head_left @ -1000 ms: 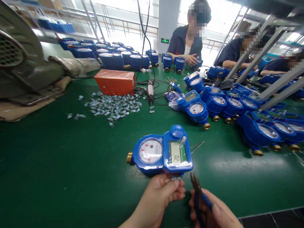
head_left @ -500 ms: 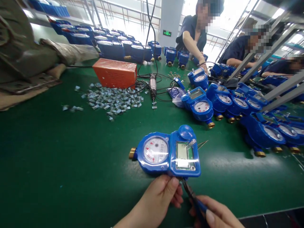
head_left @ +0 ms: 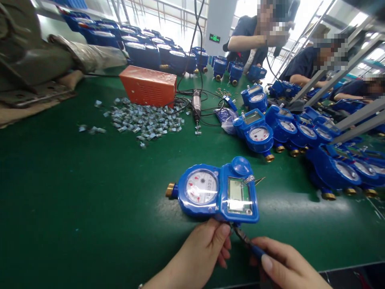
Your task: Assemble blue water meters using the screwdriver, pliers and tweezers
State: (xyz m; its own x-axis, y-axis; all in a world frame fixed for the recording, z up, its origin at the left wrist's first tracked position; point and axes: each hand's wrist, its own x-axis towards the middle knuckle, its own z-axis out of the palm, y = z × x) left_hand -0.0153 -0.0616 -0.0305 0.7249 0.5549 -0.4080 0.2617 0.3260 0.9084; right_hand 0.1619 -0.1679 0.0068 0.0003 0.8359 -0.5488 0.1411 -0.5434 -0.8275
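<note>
A blue water meter (head_left: pixel 215 192) with a round dial and a small LCD window lies on the green table (head_left: pixel 75 200) in front of me. My left hand (head_left: pixel 200 253) touches its near edge with thumb and fingertips. My right hand (head_left: pixel 284 265) grips blue-handled pliers (head_left: pixel 245 240), whose jaws reach the underside of the meter's near edge, right beside my left fingers. A thin wire and a small seal (head_left: pixel 251 179) sit at the meter's top right corner.
Several blue meters (head_left: pixel 300 136) stand in rows at the right and along the far edge. An orange box (head_left: pixel 147 86), a heap of small metal clips (head_left: pixel 144 122), and an electric screwdriver (head_left: pixel 197 106) with cables lie mid-table. People work across the table.
My right hand has brought the pliers left and up, from beside the meter to its near edge. The view has shifted slightly left. The person opposite has raised an arm.
</note>
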